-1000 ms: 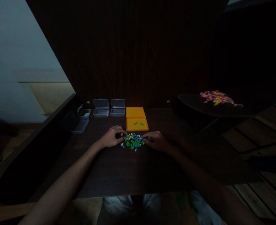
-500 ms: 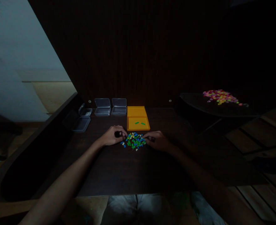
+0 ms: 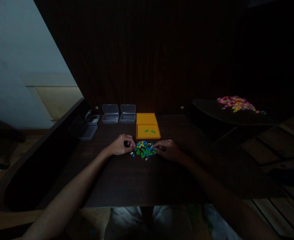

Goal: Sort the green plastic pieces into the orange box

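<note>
A heap of small building bricks (image 3: pixel 146 150), green, blue, yellow and white, lies on the dark tabletop between my two hands. At its left edge is my left hand (image 3: pixel 123 145), thumb and fingers curled together in a pinch; whatever sits in the fingertips is too small to make out. My right hand (image 3: pixel 169 149) pinches at the heap's right edge, and its fingertips are in shadow among the bricks. Just behind the heap stands an open yellow box (image 3: pixel 157 137). Two green bricks (image 3: pixel 149 131) lie apart inside its near half.
Two clear plastic boxes (image 3: pixel 110 119) (image 3: pixel 128 117) stand with lids raised left of the yellow box. Farther left are more clear cases (image 3: pixel 88 131) by the raised side panel (image 3: pixel 37 155). A pile of pink and yellow pieces (image 3: pixel 236 103) rests on a dark shelf at right.
The view has shifted slightly. Both hands stay at the edges of the heap, with only small finger movements. The two green bricks in the yellow box look unchanged.
</note>
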### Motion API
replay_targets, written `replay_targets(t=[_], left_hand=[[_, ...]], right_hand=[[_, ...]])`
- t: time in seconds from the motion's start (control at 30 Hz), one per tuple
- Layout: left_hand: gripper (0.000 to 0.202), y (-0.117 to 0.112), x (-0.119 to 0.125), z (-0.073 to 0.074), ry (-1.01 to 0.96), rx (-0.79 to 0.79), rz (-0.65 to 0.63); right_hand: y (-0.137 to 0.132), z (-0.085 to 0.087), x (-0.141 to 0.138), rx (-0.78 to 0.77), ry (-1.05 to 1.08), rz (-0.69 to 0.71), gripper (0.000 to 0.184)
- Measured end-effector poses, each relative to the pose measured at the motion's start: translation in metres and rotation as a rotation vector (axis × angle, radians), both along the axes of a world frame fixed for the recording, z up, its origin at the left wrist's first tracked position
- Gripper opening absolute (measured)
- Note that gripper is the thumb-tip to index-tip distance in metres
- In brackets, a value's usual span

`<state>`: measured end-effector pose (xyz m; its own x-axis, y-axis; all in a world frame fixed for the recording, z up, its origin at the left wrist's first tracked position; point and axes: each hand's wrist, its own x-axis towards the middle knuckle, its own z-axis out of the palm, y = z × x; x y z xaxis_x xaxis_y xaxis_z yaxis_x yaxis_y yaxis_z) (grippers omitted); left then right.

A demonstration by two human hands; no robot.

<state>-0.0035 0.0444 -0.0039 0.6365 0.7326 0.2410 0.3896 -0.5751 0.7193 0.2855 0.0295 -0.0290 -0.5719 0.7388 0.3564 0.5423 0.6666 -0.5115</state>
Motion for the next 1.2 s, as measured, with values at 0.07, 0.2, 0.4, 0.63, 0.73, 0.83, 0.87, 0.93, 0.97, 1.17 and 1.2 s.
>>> replay_targets(t=[0.07, 0.2, 0.4, 0.63, 0.73, 0.83, 0.87, 0.93, 0.97, 1.17, 1.2], left_hand=[[0.01, 0.0, 0.0, 0.0, 0.007, 0.004, 0.002], [0.01, 0.0, -0.001, 0.001, 0.013, 0.003, 0.002], [0.012, 0.001, 0.0, 0.003, 0.02, 0.022, -0.011], [0.012, 0.0, 0.001, 0.002, 0.014, -0.008, 0.012], [0.012, 0.0, 0.001, 0.002, 0.019, -0.014, 0.005], [0.01, 0.0, 0.001, 0.002, 0.027, -0.013, 0.004], [0.01, 0.0, 0.001, 0.002, 0.025, -0.01, 0.005], [0.008, -0.001, 0.002, 0.002, 0.019, -0.005, 0.01], [0.007, -0.001, 0.002, 0.002, 0.017, -0.006, 0.01], [0.007, -0.001, 0.003, 0.001, -0.001, -0.037, 0.013], [0.008, -0.001, 0.003, 0.0, -0.007, -0.046, 0.017]], right_hand=[[-0.001, 0.001, 0.0, 0.003, 0.006, 0.005, 0.017], [-0.003, 0.003, -0.002, 0.012, 0.041, 0.029, 0.017], [-0.005, 0.006, -0.004, 0.03, 0.123, -0.019, 0.02], [0.0, 0.011, -0.009, 0.135, 0.266, -0.235, 0.025], [0.01, 0.011, -0.011, 0.139, 0.316, -0.304, 0.023], [0.028, 0.008, -0.013, 0.136, 0.37, -0.347, 0.021], [0.035, 0.007, -0.013, 0.127, 0.382, -0.358, 0.02], [0.049, 0.005, -0.014, 0.103, 0.399, -0.373, 0.019], [0.056, 0.004, -0.015, 0.092, 0.409, -0.385, 0.018], [0.077, 0.002, -0.019, 0.081, 0.48, -0.439, 0.02], [0.079, 0.002, -0.019, 0.083, 0.493, -0.444, 0.021]])
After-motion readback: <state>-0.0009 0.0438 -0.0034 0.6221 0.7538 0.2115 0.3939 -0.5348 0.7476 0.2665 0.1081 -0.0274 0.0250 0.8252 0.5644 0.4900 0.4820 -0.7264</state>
